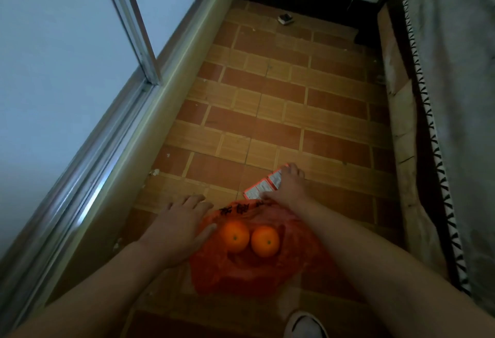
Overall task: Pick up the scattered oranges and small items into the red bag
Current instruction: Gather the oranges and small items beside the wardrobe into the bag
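Observation:
A red plastic bag [254, 273] lies crumpled on the tiled floor in front of me. Two oranges [235, 236] [265, 241] sit side by side on it. My left hand [179, 228] lies flat with straight fingers on the bag's left edge, its thumb beside the left orange. My right hand [288, 190] reaches past the bag's far edge and grips a strip of small red-and-white packets [263, 186] lying on the floor. Dark print [235, 209] marks the bag's far rim.
A small dark object [285, 19] lies far down the narrow brick-patterned floor [281, 112]. A window ledge [160, 112] runs along the left, a bed with grey bedding [460, 96] along the right. A white shoe [305, 325] shows at the bottom.

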